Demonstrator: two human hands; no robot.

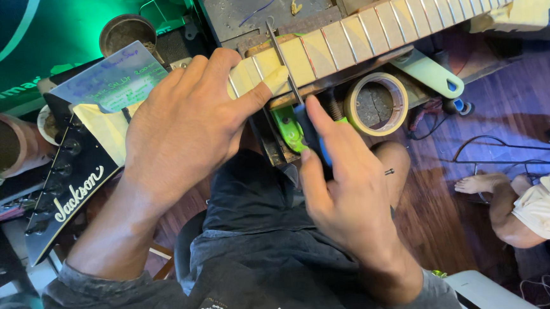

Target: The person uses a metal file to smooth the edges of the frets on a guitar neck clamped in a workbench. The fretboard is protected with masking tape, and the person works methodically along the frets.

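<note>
A guitar neck [369,31] lies across a workbench, its fretboard covered in pale masking tape between the metal frets. The black headstock [66,180] points to the lower left. My left hand [184,122] presses down on the neck near the headstock end, thumb stretched along the taped frets. My right hand [347,194] grips a thin metal file [282,62] with a blue and green handle [302,134]. The blade lies across the fretboard beside my left thumb.
A roll of masking tape [377,102] sits just below the neck. A green-handled tool [432,75] lies beside it. A round tin [127,33] and a clear sheet with notes [117,78] are at the upper left. Another person's leg and foot [500,198] are at the right.
</note>
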